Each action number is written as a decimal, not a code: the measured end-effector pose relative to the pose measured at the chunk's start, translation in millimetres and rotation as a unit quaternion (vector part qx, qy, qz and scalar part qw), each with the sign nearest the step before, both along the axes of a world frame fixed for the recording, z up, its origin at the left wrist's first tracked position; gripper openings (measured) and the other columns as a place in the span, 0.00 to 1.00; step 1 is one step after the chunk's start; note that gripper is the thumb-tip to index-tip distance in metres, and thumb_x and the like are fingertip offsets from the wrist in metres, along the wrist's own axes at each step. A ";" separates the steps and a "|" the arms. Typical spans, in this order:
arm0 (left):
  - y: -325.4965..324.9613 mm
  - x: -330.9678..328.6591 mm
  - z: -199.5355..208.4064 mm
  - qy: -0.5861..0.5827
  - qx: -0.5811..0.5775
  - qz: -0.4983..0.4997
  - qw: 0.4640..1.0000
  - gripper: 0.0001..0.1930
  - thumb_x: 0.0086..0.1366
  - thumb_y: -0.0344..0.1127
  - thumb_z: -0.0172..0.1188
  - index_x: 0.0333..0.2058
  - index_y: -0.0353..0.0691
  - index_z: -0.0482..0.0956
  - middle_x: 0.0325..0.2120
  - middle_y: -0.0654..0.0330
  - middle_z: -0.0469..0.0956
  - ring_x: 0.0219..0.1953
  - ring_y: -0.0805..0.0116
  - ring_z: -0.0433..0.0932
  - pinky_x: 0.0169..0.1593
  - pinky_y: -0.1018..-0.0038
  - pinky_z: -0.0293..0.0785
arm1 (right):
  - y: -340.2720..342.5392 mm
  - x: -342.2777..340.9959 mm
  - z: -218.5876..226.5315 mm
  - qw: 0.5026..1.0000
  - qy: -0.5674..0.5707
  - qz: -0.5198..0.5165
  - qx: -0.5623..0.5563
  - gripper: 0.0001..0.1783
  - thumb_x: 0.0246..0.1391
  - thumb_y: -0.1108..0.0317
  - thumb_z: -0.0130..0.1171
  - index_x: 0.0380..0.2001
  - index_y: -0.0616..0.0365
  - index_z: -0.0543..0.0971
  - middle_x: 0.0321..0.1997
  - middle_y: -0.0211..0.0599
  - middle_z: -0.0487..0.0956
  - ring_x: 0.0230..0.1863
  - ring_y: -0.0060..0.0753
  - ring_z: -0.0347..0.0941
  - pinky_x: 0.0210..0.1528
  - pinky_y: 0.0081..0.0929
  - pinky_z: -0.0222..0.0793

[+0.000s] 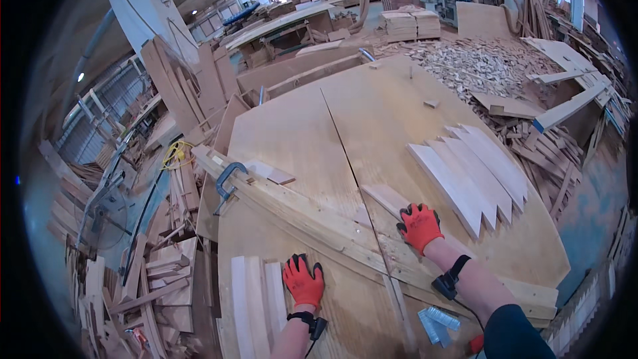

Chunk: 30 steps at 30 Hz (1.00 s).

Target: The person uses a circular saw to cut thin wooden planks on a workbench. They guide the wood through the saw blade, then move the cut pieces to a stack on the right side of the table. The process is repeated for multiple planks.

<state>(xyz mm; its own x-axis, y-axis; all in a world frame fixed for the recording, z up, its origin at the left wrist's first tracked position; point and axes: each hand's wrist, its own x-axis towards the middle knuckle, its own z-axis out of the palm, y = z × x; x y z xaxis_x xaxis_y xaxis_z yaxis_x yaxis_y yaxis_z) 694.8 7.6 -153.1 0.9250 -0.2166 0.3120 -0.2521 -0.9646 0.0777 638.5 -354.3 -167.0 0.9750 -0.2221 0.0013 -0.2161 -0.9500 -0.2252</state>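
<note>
My left hand [304, 282], in a red glove with black fingertips, rests on the plywood worktop [286, 133]. Its fingers are spread beside several pale wooden boards [256, 302] at the near left. Farther right, my right hand [421, 227], gloved the same way, lies over a narrow wooden board [382, 196], its thumb and fingers bent around the edges. That board lies just beyond a long wooden rail [312, 216] crossing the worktop. Past the right hand, several pale boards with pointed ends [475, 176] lie side by side.
A blue clamp [229, 183] grips the rail's left end. Shiny silver strips [438, 324] and a red object [476, 344] lie near the front. Scrap wood [166, 272] is heaped at left; offcuts [465, 66] cover the floor beyond. A dark seam [339, 133] splits the worktop.
</note>
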 end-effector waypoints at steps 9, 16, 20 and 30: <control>-165.6 40.5 37.4 -0.054 0.039 -0.163 0.984 0.38 0.55 0.59 0.66 0.57 0.36 0.75 0.61 0.42 0.69 0.64 0.43 0.64 0.66 0.50 0.58 | -28.8 -119.7 6.2 0.979 0.119 -0.139 0.084 0.39 0.57 0.41 0.60 0.65 0.53 0.69 0.59 0.48 0.73 0.57 0.51 0.71 0.54 0.51 0.70; -221.8 54.8 56.3 0.219 0.141 -0.072 0.963 0.32 0.52 0.57 0.66 0.48 0.38 0.80 0.49 0.47 0.81 0.58 0.45 0.75 0.59 0.50 0.69 | -34.0 -175.4 43.5 0.950 0.243 -0.163 0.109 0.51 0.56 0.34 0.57 0.73 0.53 0.57 0.59 0.51 0.74 0.57 0.53 0.73 0.55 0.50 0.71; -231.9 36.8 84.1 0.220 0.127 -0.218 0.942 0.28 0.50 0.56 0.69 0.42 0.39 0.81 0.42 0.47 0.83 0.48 0.48 0.82 0.50 0.56 0.78 | -50.7 -202.5 58.4 0.946 0.247 -0.157 0.141 0.52 0.56 0.34 0.57 0.74 0.54 0.56 0.58 0.52 0.74 0.55 0.52 0.75 0.54 0.48 0.72; -349.1 -98.9 189.2 -0.054 -0.088 -0.497 0.861 0.28 0.58 0.44 0.66 0.55 0.37 0.74 0.41 0.44 0.81 0.41 0.46 0.80 0.47 0.57 0.76 | -65.9 -217.0 39.9 0.968 0.198 -0.105 0.114 0.50 0.57 0.39 0.60 0.73 0.59 0.57 0.54 0.52 0.76 0.52 0.50 0.78 0.53 0.43 0.73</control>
